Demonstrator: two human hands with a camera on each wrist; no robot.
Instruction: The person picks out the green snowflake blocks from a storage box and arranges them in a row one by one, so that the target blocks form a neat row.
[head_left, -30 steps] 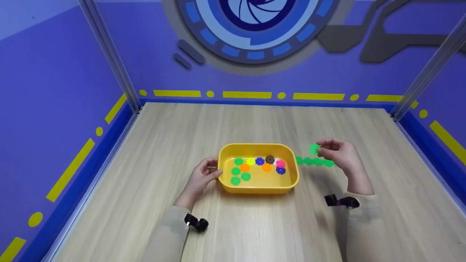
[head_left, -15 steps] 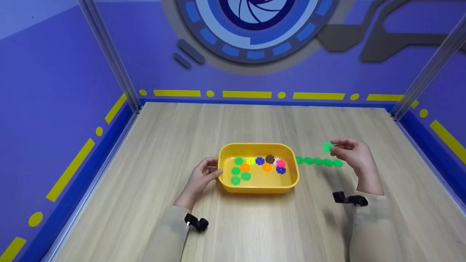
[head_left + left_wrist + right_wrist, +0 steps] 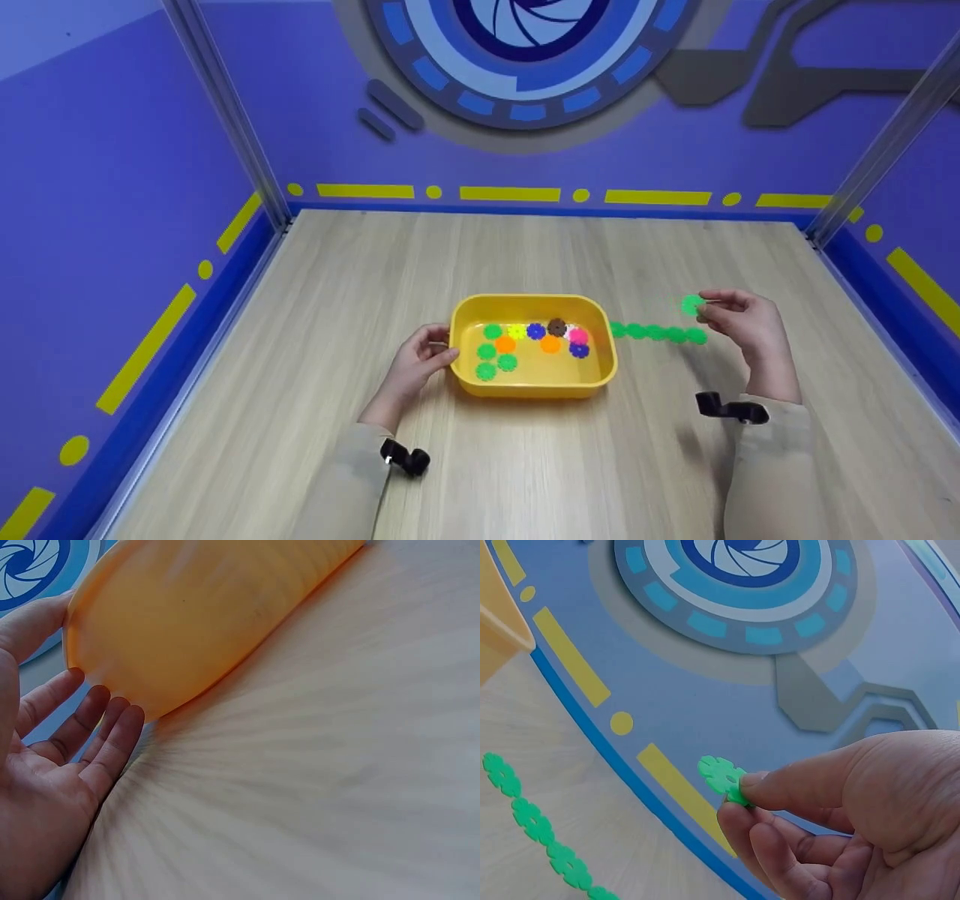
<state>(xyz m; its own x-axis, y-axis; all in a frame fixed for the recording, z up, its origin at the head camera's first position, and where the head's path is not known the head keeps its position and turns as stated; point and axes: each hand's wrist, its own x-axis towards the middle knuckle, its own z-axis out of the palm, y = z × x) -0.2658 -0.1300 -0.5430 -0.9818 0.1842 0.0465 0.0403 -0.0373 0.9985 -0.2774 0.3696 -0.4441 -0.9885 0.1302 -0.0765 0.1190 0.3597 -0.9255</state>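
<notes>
The place was a booth of a lab or demonstration sort; which could not be told. Violet-blue panels closed the top and both sides of the head view, printed with a shutter emblem at top centre and yellow dashes. Metal posts stood at upper left and upper right, a wood-grain tabletop below.

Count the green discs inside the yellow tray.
4 visible, all toward its left end: a far disc, a middle disc, a near disc, and a fourth disc right of that. The yellow tray could hide others behind its near wall.
</notes>
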